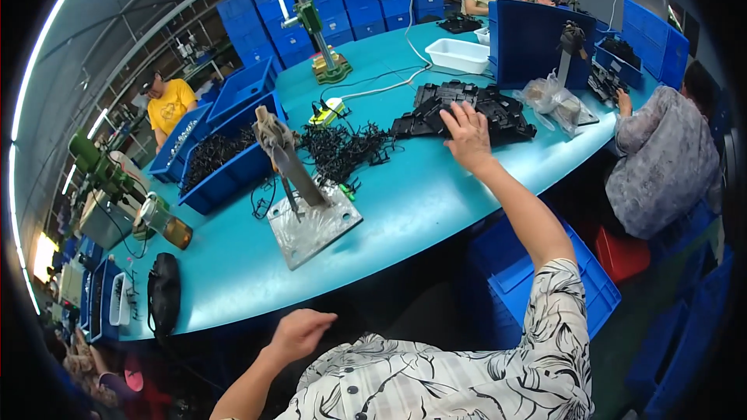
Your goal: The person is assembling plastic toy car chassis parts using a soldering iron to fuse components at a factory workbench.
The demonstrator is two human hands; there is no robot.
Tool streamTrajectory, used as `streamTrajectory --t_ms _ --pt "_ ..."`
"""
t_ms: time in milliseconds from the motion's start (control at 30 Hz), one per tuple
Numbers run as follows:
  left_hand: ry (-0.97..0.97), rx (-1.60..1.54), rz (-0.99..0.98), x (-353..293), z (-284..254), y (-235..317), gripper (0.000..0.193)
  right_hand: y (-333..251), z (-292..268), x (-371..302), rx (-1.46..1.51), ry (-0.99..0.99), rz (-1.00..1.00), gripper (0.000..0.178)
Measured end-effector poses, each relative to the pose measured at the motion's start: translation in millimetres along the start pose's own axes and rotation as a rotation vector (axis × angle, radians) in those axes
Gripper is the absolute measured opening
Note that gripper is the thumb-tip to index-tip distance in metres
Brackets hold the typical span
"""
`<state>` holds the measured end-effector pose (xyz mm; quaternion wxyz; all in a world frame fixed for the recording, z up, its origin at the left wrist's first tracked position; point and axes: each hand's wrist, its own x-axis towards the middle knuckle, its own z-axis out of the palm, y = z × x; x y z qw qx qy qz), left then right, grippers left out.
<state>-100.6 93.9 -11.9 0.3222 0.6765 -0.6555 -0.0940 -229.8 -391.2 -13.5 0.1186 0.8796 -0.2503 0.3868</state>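
My right hand [469, 137] reaches across the table with its fingers spread over a pile of black moulded plastic parts [498, 109]; it rests on or just above them. My left hand [302, 334] is in front of the table's near edge, its fingers drawn together. Whatever they may hold is hidden. Between my hands and the far side stands an upright metal post [299, 171] on a square steel plate [313, 225], its top wrapped in cloth. Beside it lies a heap of small black clip-like pieces [342, 148].
A blue bin [222, 194] of black pieces stands left. A glass jar [175, 229] and black pouch [163, 288] lie nearer. Plastic bags [548, 101] sit right of the pile, a white tray [459, 55] behind. A co-worker [661, 155] sits at right; others work farther off.
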Motion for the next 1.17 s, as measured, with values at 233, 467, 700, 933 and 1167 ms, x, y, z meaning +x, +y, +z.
streamTrajectory --t_ms 233,467,700,933,1167 --pt "-0.123 -0.05 0.104 41 39 12 0.022 1 4 -10 0.121 -0.054 -0.047 0.039" --pt "-0.154 -0.268 0.123 77 58 5 0.021 -24 -57 -48 0.905 0.088 0.487 0.016" --pt "0.131 -0.908 -0.437 109 68 7 0.048 -52 -113 -70 1.46 -0.257 1.048 0.029" --pt "0.108 -1.482 -0.645 110 44 0 0.048 -95 -96 -57 1.474 -0.623 1.023 0.028" --pt "0.131 -1.439 -0.777 68 27 -20 0.039 -109 -43 -36 0.855 -0.574 0.453 0.029"
